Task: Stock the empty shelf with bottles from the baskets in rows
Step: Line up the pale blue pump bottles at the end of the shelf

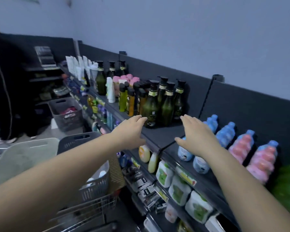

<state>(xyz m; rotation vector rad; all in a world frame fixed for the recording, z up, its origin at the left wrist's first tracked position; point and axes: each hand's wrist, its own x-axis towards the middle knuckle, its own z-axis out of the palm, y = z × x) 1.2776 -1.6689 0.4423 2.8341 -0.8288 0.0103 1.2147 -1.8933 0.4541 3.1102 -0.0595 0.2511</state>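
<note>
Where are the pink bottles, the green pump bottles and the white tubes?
pink bottles (262,162): head view, nearest bottle's body.
green pump bottles (150,107): head view, front bottle's body.
white tubes (71,66): head view, front tube.

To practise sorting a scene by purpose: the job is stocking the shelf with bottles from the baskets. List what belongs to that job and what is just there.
Job: left hand, right hand, pump bottles, top shelf, baskets.
Just there: white tubes, pouches lower down.

Green-white pouches (179,190), wire cart (90,210)
</note>
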